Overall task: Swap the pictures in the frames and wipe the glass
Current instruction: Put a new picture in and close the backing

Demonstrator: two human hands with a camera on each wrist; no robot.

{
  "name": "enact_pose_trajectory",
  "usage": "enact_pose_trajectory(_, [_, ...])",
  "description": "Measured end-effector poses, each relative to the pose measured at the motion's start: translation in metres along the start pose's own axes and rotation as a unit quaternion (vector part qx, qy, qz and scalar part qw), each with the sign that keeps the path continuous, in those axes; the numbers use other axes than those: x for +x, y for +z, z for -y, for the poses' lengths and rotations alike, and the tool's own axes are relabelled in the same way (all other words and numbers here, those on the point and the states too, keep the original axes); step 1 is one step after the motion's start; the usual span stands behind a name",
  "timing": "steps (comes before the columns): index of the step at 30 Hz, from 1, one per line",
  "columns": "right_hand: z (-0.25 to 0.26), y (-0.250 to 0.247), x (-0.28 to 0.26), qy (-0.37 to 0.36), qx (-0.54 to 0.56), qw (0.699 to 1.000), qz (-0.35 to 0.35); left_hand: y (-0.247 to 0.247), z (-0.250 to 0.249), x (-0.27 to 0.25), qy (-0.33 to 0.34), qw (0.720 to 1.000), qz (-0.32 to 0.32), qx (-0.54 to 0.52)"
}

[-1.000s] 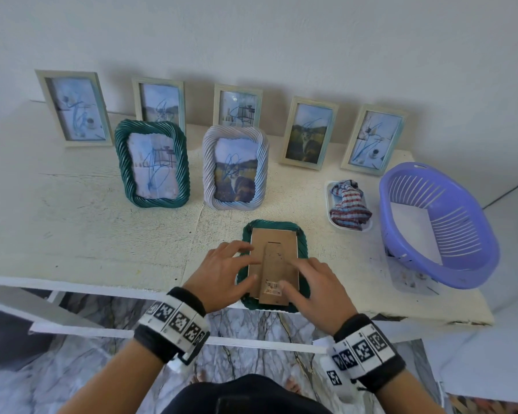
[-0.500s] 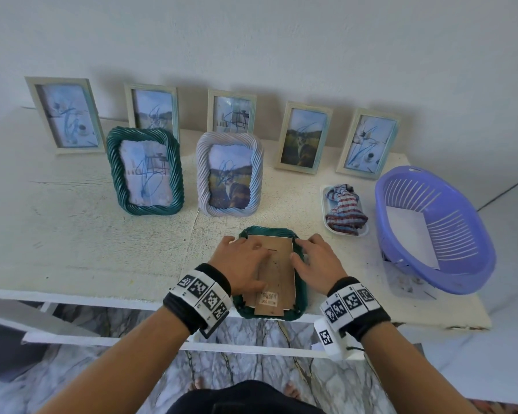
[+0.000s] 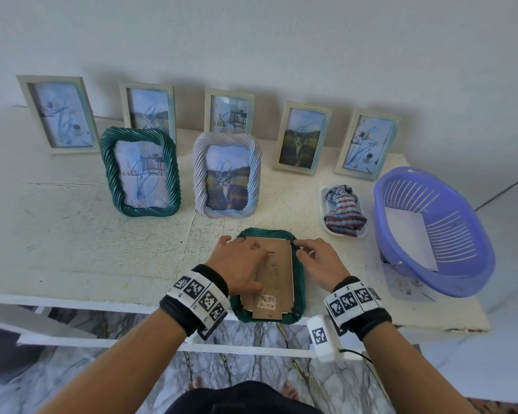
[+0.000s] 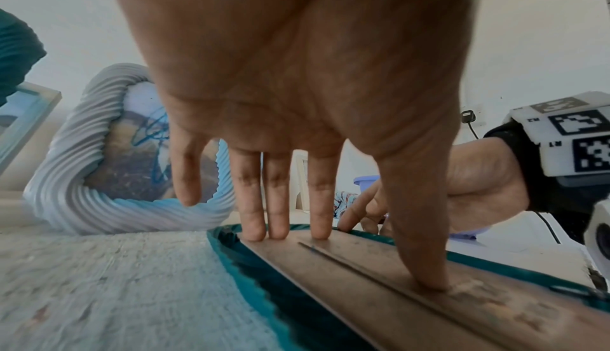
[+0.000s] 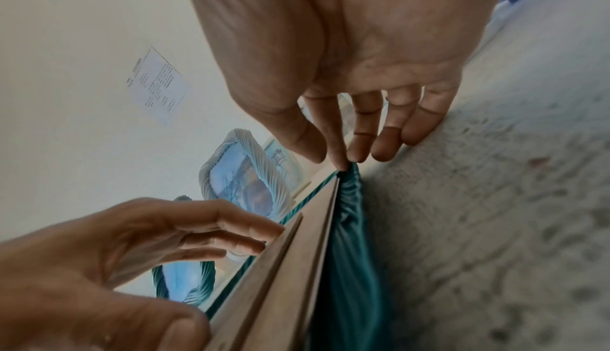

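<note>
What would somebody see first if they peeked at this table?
Probably the two hands, left hand and right hand, pressing on a dark green frame lying face down at the table's near edge. Behind it, picture frames stand in two rows, and a big purple basket sits on the right.

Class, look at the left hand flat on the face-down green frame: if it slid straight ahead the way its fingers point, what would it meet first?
Probably the grey twisted frame standing just beyond the face-down green frame; the left hand points roughly at it, though depth is uncertain.
</note>
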State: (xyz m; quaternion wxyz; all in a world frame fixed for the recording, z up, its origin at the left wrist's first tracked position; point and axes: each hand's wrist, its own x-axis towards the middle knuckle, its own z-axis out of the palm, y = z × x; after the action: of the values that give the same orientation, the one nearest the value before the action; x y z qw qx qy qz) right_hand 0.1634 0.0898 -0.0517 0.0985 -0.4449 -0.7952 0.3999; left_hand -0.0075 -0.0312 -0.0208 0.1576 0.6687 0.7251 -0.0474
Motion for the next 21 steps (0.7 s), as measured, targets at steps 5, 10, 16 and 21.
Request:
enact_pose_trajectory(5, [0.004, -0.005, 0.004, 0.003, 0.026, 1.000, 0.004, -0.001, 0.000, 0.000, -0.001, 1.000, 0.001, 0.000])
enact_pose_trajectory(10, [-0.002, -0.007, 0.008, -0.025, -0.025, 0.999, -0.001, -0.001, 0.000, 0.000, -0.002, 1.000, 0.005, 0.005])
enact_pose_trajectory(16, [0.013, -0.032, 0.038, -0.183, -0.304, 0.932, 0.075, -0.003, -0.001, 0.000, 0.000, 1.000, 0.010, 0.010])
enact_pose_trajectory(21, [0.023, -0.039, 0.050, -0.273, -0.422, 0.852, 0.146, -0.002, 0.000, 0.000, 0.000, 1.000, 0.009, 0.011])
